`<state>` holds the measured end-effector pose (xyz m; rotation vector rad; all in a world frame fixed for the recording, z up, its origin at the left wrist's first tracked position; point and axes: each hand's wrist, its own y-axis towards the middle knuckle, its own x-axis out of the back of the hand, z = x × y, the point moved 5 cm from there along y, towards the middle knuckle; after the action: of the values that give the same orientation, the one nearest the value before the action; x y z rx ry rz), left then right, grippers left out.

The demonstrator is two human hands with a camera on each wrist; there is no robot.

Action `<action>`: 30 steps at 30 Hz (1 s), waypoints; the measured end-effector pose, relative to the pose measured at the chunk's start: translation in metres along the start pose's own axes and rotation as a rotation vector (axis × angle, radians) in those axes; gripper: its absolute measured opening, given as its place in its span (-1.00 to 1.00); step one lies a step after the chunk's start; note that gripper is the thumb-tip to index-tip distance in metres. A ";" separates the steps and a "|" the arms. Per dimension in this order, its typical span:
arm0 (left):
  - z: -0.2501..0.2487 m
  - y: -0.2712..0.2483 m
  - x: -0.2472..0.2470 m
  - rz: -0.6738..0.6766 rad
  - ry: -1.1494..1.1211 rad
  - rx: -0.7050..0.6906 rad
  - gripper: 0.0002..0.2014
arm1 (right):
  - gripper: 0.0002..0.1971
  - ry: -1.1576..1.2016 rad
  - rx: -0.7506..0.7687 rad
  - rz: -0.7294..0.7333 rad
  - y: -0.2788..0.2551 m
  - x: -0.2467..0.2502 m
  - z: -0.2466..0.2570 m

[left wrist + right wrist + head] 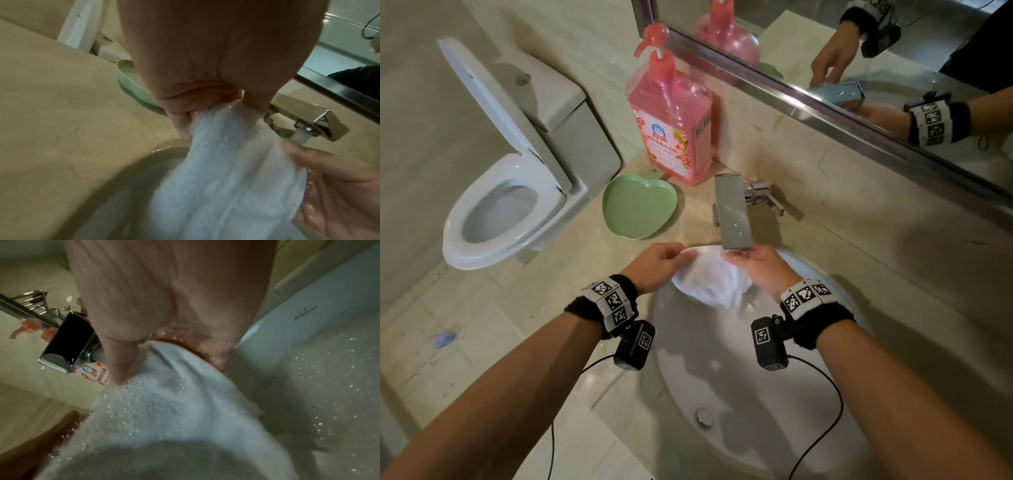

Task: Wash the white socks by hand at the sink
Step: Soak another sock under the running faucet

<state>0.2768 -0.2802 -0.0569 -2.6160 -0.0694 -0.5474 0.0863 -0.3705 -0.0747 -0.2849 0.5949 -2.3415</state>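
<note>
Both hands, left hand point(654, 265) and right hand point(763, 270), pinch wet white sock point(714, 282) under faucet point(732, 212) over sink point(722, 377); beige counter point(688, 219), toilet point(506, 205) alongside.

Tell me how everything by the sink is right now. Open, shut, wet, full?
White sock: wet, held over the sink.
Left hand: pinches the sock's edge.
Right hand: grips the sock.
Tap: flow cannot be told.
Soap bottle: upright, nearly full.
Green dish: empty.
Toilet lid: up.
</note>
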 end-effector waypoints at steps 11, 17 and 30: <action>-0.047 0.006 -0.022 0.134 0.093 -0.120 -0.73 | -0.80 -0.248 0.078 0.057 -0.013 0.006 -0.005; -0.037 0.017 -0.033 0.160 0.119 -0.007 -0.95 | -0.78 -0.006 0.079 -0.167 -0.014 0.029 -0.002; -0.021 0.020 -0.043 0.108 -0.037 0.038 -0.85 | -0.77 0.353 0.026 -0.348 -0.015 0.056 -0.002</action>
<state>0.2326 -0.3050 -0.0655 -2.5754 0.0488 -0.4562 0.0359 -0.3980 -0.0666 0.0464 0.7283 -2.7610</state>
